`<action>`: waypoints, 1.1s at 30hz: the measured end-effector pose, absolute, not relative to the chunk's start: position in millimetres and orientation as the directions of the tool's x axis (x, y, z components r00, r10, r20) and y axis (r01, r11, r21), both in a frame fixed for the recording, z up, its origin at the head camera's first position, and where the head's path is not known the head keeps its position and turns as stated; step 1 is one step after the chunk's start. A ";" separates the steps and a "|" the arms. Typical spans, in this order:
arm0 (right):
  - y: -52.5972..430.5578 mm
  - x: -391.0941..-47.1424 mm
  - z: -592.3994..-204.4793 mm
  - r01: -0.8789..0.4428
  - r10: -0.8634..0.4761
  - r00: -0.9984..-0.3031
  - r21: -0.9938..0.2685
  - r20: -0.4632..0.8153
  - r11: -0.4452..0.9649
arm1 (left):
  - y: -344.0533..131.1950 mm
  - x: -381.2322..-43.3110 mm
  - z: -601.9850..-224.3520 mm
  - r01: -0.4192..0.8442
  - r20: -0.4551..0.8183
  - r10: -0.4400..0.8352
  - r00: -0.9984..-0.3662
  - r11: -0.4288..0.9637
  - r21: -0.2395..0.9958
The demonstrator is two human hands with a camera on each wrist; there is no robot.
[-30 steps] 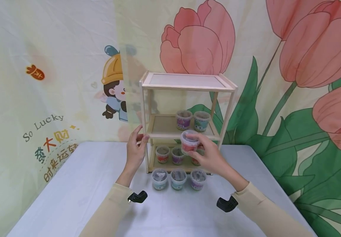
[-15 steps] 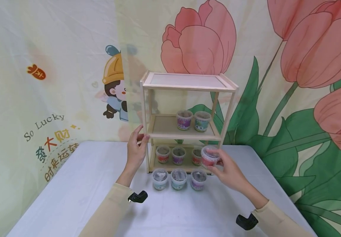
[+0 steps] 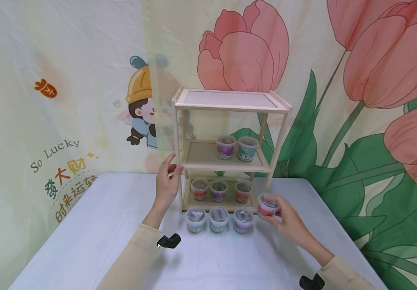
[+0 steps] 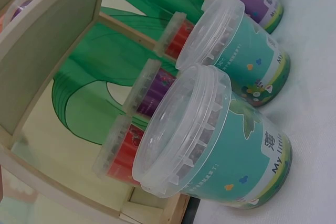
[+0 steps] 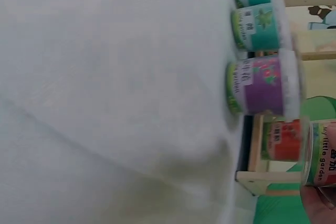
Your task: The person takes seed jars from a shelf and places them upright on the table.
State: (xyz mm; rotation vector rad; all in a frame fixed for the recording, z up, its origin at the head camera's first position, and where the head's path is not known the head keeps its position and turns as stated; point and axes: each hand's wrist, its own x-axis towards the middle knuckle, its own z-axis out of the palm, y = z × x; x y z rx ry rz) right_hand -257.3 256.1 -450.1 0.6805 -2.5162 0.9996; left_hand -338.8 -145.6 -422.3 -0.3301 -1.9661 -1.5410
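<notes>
Red-labelled, the tub (image 3: 265, 207) lies pinched between the fingers (image 3: 275, 198) of the right hand (image 3: 290, 221), while the left hand (image 3: 167, 179) holds the rack (image 3: 223, 166).

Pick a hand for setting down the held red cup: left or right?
Right, I'd say. The right hand holds the red-labelled cup above the table, right of the front purple cup; the left hand is at the shelf's left post.

Bare hands (image 3: 166, 182), long plain beige sleeves (image 3: 130, 257), a small black angular device (image 3: 169, 241) near each wrist
</notes>
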 end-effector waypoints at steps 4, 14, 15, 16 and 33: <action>258.7 -258.8 -462.9 -0.531 -0.299 -0.838 -0.553 0.457 0.642 | -145.5 -338.7 -422.0 0.542 0.598 -0.171 -0.783 0.285 0.791; 258.7 -258.9 -484.8 -0.547 -0.312 -0.830 -0.562 0.463 0.620 | -145.8 -338.0 -422.2 0.532 0.595 -0.169 -0.785 0.308 0.789; 258.5 -258.8 -486.6 -0.540 -0.308 -0.834 -0.565 0.458 0.624 | -145.8 -338.1 -422.2 0.531 0.595 -0.169 -0.786 0.310 0.789; 258.5 -258.8 -488.4 -0.532 -0.305 -0.840 -0.566 0.450 0.630 | -145.9 -338.1 -422.1 0.530 0.595 -0.169 -0.786 0.311 0.789; 258.4 -261.2 -501.7 -0.419 -0.259 -0.905 -0.600 0.338 0.681 | -145.8 -339.2 -422.0 0.532 0.595 -0.175 -0.784 0.304 0.790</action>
